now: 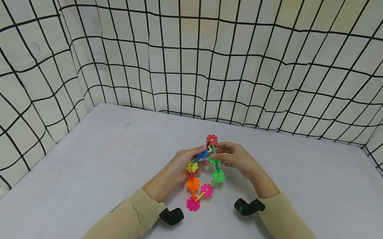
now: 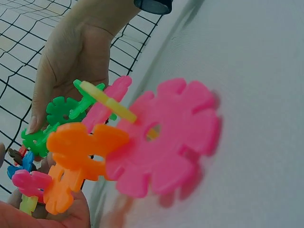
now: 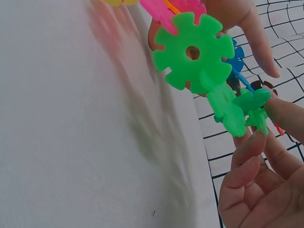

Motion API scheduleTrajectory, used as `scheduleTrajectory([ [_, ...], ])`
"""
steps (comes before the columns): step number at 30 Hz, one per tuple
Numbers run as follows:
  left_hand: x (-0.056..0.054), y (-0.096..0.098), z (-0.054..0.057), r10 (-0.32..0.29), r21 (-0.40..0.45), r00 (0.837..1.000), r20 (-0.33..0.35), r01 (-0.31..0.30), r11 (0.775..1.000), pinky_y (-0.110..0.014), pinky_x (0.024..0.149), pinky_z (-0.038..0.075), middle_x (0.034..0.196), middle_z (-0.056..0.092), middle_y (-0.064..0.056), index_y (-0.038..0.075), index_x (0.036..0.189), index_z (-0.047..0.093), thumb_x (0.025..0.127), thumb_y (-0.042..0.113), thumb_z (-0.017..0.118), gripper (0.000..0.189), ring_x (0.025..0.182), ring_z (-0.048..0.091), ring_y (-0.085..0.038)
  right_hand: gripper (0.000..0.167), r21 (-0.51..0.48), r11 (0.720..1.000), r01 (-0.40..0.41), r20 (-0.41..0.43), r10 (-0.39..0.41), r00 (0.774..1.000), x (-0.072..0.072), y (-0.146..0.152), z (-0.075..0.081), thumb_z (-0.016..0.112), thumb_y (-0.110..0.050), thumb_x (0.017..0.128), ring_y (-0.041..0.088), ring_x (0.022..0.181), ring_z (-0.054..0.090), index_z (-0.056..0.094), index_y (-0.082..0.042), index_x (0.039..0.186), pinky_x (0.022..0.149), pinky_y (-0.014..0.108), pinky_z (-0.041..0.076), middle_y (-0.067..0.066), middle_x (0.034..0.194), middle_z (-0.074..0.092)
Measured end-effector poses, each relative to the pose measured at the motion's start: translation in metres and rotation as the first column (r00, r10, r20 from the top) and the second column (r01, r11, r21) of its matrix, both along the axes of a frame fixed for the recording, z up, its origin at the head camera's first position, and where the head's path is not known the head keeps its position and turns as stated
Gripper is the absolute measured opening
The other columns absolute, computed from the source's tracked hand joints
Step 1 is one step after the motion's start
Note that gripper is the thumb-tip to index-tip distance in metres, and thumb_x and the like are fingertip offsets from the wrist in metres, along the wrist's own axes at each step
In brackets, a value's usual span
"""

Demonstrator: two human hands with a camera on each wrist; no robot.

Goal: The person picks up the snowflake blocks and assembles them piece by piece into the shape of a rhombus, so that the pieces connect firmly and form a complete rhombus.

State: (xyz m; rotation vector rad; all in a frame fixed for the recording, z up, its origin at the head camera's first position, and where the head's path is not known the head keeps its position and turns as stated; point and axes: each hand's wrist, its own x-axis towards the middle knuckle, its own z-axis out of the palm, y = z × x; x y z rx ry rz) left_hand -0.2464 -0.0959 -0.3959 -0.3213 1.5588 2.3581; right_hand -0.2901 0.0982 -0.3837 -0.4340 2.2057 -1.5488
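A loop of interlocking plastic snowflake discs (image 1: 193, 184) is held up over the white table between both hands. My left hand (image 1: 180, 165) grips its left side, around the blue and yellow discs. On the other side, my right hand (image 1: 240, 159) pinches small green discs (image 3: 228, 109) between thumb and fingers. A red disc (image 1: 212, 140) tops the loop, with a dark brown piece just under it. Pink disc (image 2: 166, 137) hangs lowest, joined by a yellow piece to another pink one. A larger green disc (image 3: 192, 53) sits below the right fingers. Fingers partly hide the upper joints.
The white tabletop (image 1: 114, 144) spreads around the hands. A black grid on white walls (image 1: 246, 69) encloses its back and sides. Black curved camera mounts (image 1: 171, 216) stick out from both beige sleeves near the wrists.
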Motion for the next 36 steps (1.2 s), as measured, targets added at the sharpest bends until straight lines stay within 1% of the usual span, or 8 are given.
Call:
scheduleTrajectory([
  [8, -0.001, -0.001, 0.002, -0.01, -0.155, 0.997, -0.074, -0.001, 0.988, -0.021, 0.058, 0.049, 0.098, 0.064, -0.004, -0.002, 0.133, 0.064, 0.105, 0.026, 0.06, 0.039, 0.079, 0.064, -0.014, 0.048, 0.032, 0.999, 0.023, -0.01, -0.022, 1.0, 0.0, -0.001, 0.0, 0.069, -0.024, 0.099, 0.026, 0.107, 0.06, 0.057, 0.0, 0.138, 0.092, 0.039, 0.05, 0.017, 0.135, 0.061],
  [13, -0.006, -0.004, 0.006, -0.093, -0.256, 0.988, -0.12, 0.06, 0.965, -0.036, 0.093, 0.051, 0.134, 0.061, -0.013, 0.007, 0.15, 0.052, 0.106, 0.022, 0.056, 0.047, 0.102, 0.068, -0.029, 0.047, 0.043, 0.998, 0.04, -0.006, -0.04, 0.999, -0.001, -0.002, 0.0, 0.069, -0.024, 0.099, 0.026, 0.107, 0.06, 0.057, 0.0, 0.138, 0.093, 0.039, 0.05, 0.016, 0.133, 0.062],
  [17, -0.016, -0.01, 0.01, -0.235, -0.397, 0.955, -0.182, 0.147, 0.906, -0.053, 0.115, 0.035, 0.153, 0.047, -0.018, 0.011, 0.159, 0.038, 0.107, 0.018, 0.052, 0.055, 0.129, 0.054, -0.04, 0.048, 0.047, 0.998, 0.045, -0.002, -0.045, 0.999, -0.002, -0.001, 0.0, 0.07, -0.024, 0.099, 0.025, 0.106, 0.06, 0.057, 0.0, 0.139, 0.094, 0.039, 0.05, 0.016, 0.131, 0.063],
  [21, -0.025, -0.014, 0.014, -0.339, -0.502, 0.915, -0.221, 0.192, 0.843, -0.057, 0.114, 0.035, 0.156, 0.045, -0.016, 0.015, 0.161, 0.034, 0.106, 0.016, 0.053, 0.058, 0.139, 0.045, -0.038, 0.049, 0.04, 0.998, 0.043, 0.009, -0.044, 0.999, -0.004, 0.0, -0.003, 0.07, -0.024, 0.099, 0.023, 0.102, 0.059, 0.057, 0.0, 0.14, 0.091, 0.036, 0.05, 0.015, 0.129, 0.064],
  [25, -0.029, -0.011, 0.018, -0.387, -0.566, 0.895, -0.221, 0.205, 0.798, -0.06, 0.11, 0.038, 0.154, 0.047, -0.015, 0.015, 0.159, 0.039, 0.106, 0.022, 0.055, 0.056, 0.139, 0.045, -0.035, 0.05, 0.025, 0.999, 0.045, 0.016, -0.046, 0.999, -0.004, 0.0, -0.004, 0.069, -0.024, 0.1, 0.021, 0.097, 0.058, 0.056, 0.001, 0.141, 0.087, 0.032, 0.049, 0.014, 0.129, 0.064],
  [31, -0.032, -0.004, 0.015, -0.374, -0.651, 0.882, -0.289, 0.106, 0.752, -0.051, 0.109, 0.042, 0.141, 0.058, -0.018, 0.009, 0.154, 0.046, 0.107, 0.021, 0.054, 0.05, 0.129, 0.054, -0.033, 0.051, 0.009, 0.998, 0.07, 0.007, -0.07, 0.998, -0.004, -0.002, -0.005, 0.07, -0.025, 0.099, 0.02, 0.089, 0.053, 0.057, 0.002, 0.141, 0.08, 0.029, 0.047, 0.014, 0.127, 0.066],
  [33, -0.03, -0.002, 0.014, -0.37, -0.692, 0.878, -0.303, 0.064, 0.719, -0.048, 0.108, 0.044, 0.136, 0.061, -0.018, 0.008, 0.153, 0.048, 0.107, 0.02, 0.054, 0.049, 0.126, 0.056, -0.032, 0.05, 0.007, 0.996, 0.09, 0.008, -0.09, 0.996, -0.004, -0.003, -0.006, 0.071, -0.025, 0.099, 0.02, 0.089, 0.053, 0.059, 0.002, 0.14, 0.078, 0.028, 0.047, 0.014, 0.126, 0.066],
  [36, -0.027, -0.002, 0.015, -0.385, -0.763, 0.867, -0.317, 0.008, 0.647, -0.048, 0.107, 0.044, 0.132, 0.065, -0.016, 0.008, 0.153, 0.047, 0.106, 0.021, 0.055, 0.049, 0.127, 0.055, -0.031, 0.047, 0.001, 0.993, 0.116, 0.007, -0.116, 0.993, -0.005, -0.004, -0.007, 0.071, -0.023, 0.099, 0.018, 0.085, 0.052, 0.061, 0.002, 0.137, 0.074, 0.027, 0.046, 0.013, 0.124, 0.067],
])
